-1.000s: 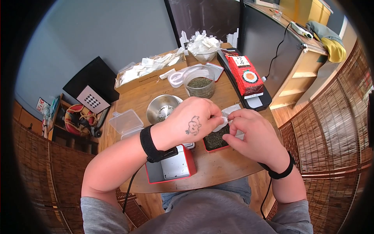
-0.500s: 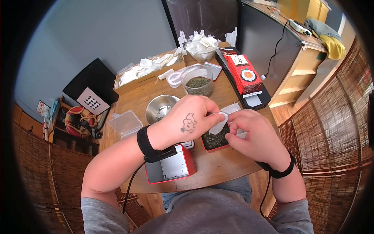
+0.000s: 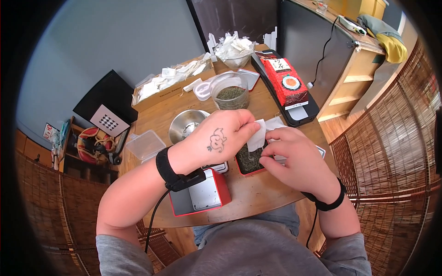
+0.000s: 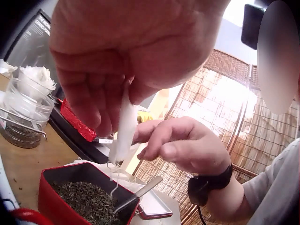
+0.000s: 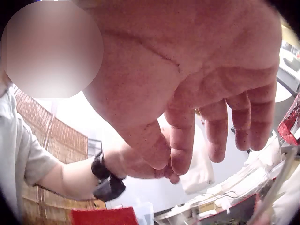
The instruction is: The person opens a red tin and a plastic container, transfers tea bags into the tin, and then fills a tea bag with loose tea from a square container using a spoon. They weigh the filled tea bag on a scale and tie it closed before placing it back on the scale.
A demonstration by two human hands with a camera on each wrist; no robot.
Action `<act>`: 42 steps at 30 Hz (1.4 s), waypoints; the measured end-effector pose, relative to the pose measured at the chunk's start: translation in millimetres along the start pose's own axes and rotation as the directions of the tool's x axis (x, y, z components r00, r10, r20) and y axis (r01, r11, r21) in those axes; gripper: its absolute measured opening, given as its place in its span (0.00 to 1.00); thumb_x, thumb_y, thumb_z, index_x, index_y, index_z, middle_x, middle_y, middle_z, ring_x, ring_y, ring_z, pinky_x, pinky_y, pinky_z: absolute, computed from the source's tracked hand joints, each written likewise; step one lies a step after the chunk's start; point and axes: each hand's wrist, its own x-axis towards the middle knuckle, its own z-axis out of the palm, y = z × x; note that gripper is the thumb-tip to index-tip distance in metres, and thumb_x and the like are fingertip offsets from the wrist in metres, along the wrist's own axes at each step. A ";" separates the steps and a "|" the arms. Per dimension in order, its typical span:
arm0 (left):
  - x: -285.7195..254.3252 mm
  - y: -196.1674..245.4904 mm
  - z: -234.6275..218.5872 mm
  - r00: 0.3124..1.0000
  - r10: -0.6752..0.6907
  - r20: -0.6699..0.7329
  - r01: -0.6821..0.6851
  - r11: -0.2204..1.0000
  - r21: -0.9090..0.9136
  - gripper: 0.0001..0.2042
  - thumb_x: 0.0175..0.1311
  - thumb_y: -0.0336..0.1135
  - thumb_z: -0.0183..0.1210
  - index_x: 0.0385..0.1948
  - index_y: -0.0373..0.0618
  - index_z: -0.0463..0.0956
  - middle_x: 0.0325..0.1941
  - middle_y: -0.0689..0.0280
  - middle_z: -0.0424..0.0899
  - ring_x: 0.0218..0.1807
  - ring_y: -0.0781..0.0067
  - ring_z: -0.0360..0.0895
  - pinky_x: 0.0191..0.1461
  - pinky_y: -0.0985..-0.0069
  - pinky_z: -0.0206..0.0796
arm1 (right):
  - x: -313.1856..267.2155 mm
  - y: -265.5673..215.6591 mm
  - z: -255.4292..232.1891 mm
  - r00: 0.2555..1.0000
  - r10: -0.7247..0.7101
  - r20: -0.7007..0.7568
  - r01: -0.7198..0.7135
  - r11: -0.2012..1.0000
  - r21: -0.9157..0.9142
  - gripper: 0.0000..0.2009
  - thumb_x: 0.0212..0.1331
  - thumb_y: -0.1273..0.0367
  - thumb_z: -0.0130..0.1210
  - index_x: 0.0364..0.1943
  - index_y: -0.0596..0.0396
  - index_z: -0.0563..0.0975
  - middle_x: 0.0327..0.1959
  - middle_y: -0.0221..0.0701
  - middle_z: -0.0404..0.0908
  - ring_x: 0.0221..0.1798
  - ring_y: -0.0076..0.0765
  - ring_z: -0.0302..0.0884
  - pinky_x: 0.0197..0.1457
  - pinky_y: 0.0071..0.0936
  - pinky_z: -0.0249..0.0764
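My left hand (image 3: 220, 140) pinches the top of a white drawstring tea bag (image 4: 123, 129) between thumb and fingers. The bag hangs flat, its string dangling toward a red tin (image 4: 47, 199) of dark loose tea (image 4: 84, 197). A spoon (image 4: 149, 187) leans in the tea with its handle over the tin's edge. Just right of the bag is my right hand (image 3: 297, 158), its fingers loosely bent with nothing gripped; in the right wrist view they hang down close beside the bag.
An open red box (image 3: 221, 193) stands nearest my body. Beyond are a steel bowl (image 3: 177, 126), a clear tub (image 3: 230, 99) of tea, a carton (image 3: 172, 87) of white bags and a glass bowl (image 3: 235, 57). A red tea packet (image 3: 285, 83) lies on a black appliance (image 3: 306, 117).
The tea bag has turned and now hangs lower from my left fingers, more of it showing. My right fingers have come away from its edge and spread a little.
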 end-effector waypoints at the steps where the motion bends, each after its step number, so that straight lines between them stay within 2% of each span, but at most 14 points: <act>1: -0.1 -1.1 -0.4 1.000 -0.021 0.001 0.021 1.000 -0.022 0.15 0.80 0.41 0.58 0.38 0.37 0.81 0.24 0.67 0.76 0.30 0.80 0.69 0.36 0.71 0.67 | 0.2 -1.1 -1.3 1.000 0.013 -0.011 -0.012 0.996 0.085 0.10 0.58 0.66 0.69 0.42 0.53 0.89 0.54 0.41 0.85 0.60 0.52 0.81 0.64 0.44 0.77; 8: -6.9 15.5 -15.8 0.998 -0.066 0.016 0.065 0.998 0.013 0.14 0.80 0.41 0.58 0.39 0.39 0.83 0.26 0.70 0.79 0.31 0.82 0.71 0.37 0.73 0.69 | -1.0 -2.0 -7.0 0.997 -0.033 -0.072 0.031 0.999 -0.025 0.14 0.59 0.67 0.69 0.49 0.53 0.86 0.57 0.42 0.85 0.60 0.53 0.82 0.65 0.44 0.78; 10: -8.9 21.1 -22.0 0.991 -0.120 0.064 0.123 0.991 -0.045 0.14 0.80 0.41 0.60 0.42 0.39 0.85 0.28 0.69 0.82 0.33 0.82 0.73 0.40 0.75 0.71 | 0.7 -17.3 -14.2 0.901 0.435 -0.003 -0.404 0.838 0.367 0.20 0.60 0.67 0.70 0.57 0.54 0.83 0.59 0.44 0.84 0.62 0.51 0.82 0.66 0.41 0.77; 13: -12.0 16.0 -21.2 0.998 0.036 0.055 -0.030 0.994 -0.104 0.14 0.79 0.41 0.61 0.45 0.38 0.87 0.31 0.68 0.84 0.36 0.82 0.76 0.43 0.76 0.72 | 8.7 -15.3 2.0 0.938 0.252 -0.238 -0.167 0.930 0.328 0.24 0.61 0.66 0.72 0.61 0.57 0.79 0.57 0.43 0.85 0.61 0.46 0.84 0.64 0.39 0.78; 15: -19.6 16.3 -23.4 0.999 0.019 0.035 -0.013 0.990 -0.140 0.13 0.79 0.40 0.61 0.47 0.37 0.87 0.34 0.66 0.86 0.38 0.81 0.77 0.45 0.76 0.72 | 10.6 -13.8 11.7 0.953 0.203 -0.226 -0.116 0.931 0.346 0.25 0.63 0.67 0.72 0.62 0.60 0.77 0.53 0.38 0.88 0.56 0.36 0.86 0.60 0.36 0.80; 17: -29.4 17.5 -29.2 0.999 0.034 -0.014 -0.036 0.987 -0.154 0.13 0.79 0.39 0.61 0.49 0.37 0.86 0.36 0.66 0.87 0.39 0.80 0.79 0.44 0.75 0.72 | 9.9 -13.0 16.0 0.966 0.255 -0.036 -0.188 0.796 0.575 0.22 0.65 0.70 0.70 0.61 0.60 0.79 0.48 0.33 0.89 0.50 0.29 0.86 0.57 0.31 0.81; 22: -54.6 6.0 -42.0 0.989 0.111 -0.102 -0.118 0.991 -0.065 0.12 0.76 0.36 0.63 0.51 0.39 0.87 0.38 0.62 0.87 0.41 0.72 0.81 0.45 0.72 0.73 | 12.9 -13.2 10.8 0.917 0.396 0.039 -0.332 0.706 0.625 0.11 0.68 0.73 0.67 0.51 0.61 0.84 0.37 0.26 0.89 0.39 0.19 0.83 0.44 0.22 0.78; 28: -132.0 -16.8 -59.5 0.958 0.233 -0.169 -0.215 0.969 0.120 0.10 0.66 0.32 0.69 0.45 0.40 0.87 0.44 0.55 0.86 0.45 0.56 0.86 0.48 0.65 0.76 | -9.7 9.7 -50.8 0.865 0.357 -0.354 -0.177 0.875 0.451 0.07 0.71 0.74 0.65 0.49 0.61 0.85 0.39 0.25 0.88 0.41 0.16 0.82 0.45 0.18 0.77; 33: -199.8 -43.7 -50.5 0.963 0.066 -0.263 -0.058 0.998 0.039 0.22 0.57 0.39 0.77 0.51 0.39 0.86 0.57 0.54 0.85 0.58 0.51 0.84 0.62 0.63 0.75 | -24.4 37.4 -81.2 0.838 0.424 -0.344 -0.346 0.899 0.266 0.10 0.71 0.73 0.64 0.52 0.62 0.84 0.40 0.27 0.88 0.40 0.17 0.80 0.44 0.19 0.76; 35: -216.9 -58.6 -35.5 0.972 0.028 -0.231 -0.027 1.000 0.007 0.32 0.50 0.46 0.82 0.56 0.38 0.84 0.65 0.51 0.79 0.64 0.49 0.80 0.67 0.59 0.72 | -7.8 33.5 -67.5 0.832 0.543 -0.113 -0.541 0.840 0.046 0.15 0.68 0.71 0.66 0.57 0.62 0.83 0.39 0.30 0.88 0.39 0.18 0.81 0.43 0.20 0.77; 36: -222.5 -62.2 -26.3 0.962 -0.018 -0.272 0.010 1.000 -0.030 0.39 0.49 0.55 0.81 0.60 0.37 0.81 0.70 0.50 0.75 0.70 0.50 0.75 0.71 0.57 0.67 | -12.0 55.0 -57.7 0.897 0.434 -0.083 -0.440 0.895 -0.075 0.19 0.67 0.70 0.67 0.60 0.61 0.82 0.39 0.31 0.88 0.38 0.21 0.82 0.43 0.23 0.77; 38: -237.4 -80.9 -11.9 0.965 -0.030 -0.260 0.027 1.000 -0.014 0.57 0.41 0.66 0.82 0.73 0.40 0.69 0.80 0.50 0.63 0.80 0.51 0.63 0.80 0.55 0.55 | -18.3 58.7 -49.2 0.849 0.485 -0.207 -0.489 0.871 0.034 0.17 0.68 0.70 0.66 0.57 0.62 0.82 0.39 0.33 0.88 0.37 0.26 0.83 0.44 0.26 0.78; 40: -248.8 -89.4 10.0 0.943 -0.065 -0.327 0.029 0.993 -0.115 0.59 0.37 0.60 0.86 0.75 0.40 0.67 0.80 0.46 0.62 0.81 0.46 0.62 0.80 0.52 0.56 | -40.8 66.3 -43.7 0.815 0.524 -0.248 -0.498 0.852 0.164 0.15 0.68 0.70 0.65 0.56 0.63 0.82 0.38 0.34 0.87 0.37 0.28 0.83 0.44 0.27 0.78; 42: -261.0 -105.1 29.1 0.931 -0.076 -0.357 0.004 0.981 -0.196 0.69 0.33 0.53 0.90 0.82 0.42 0.54 0.84 0.43 0.56 0.84 0.42 0.57 0.82 0.50 0.54 | -66.5 66.9 -38.0 0.772 0.605 -0.193 -0.618 0.786 -0.007 0.14 0.69 0.71 0.64 0.54 0.63 0.82 0.37 0.35 0.86 0.36 0.28 0.83 0.43 0.25 0.78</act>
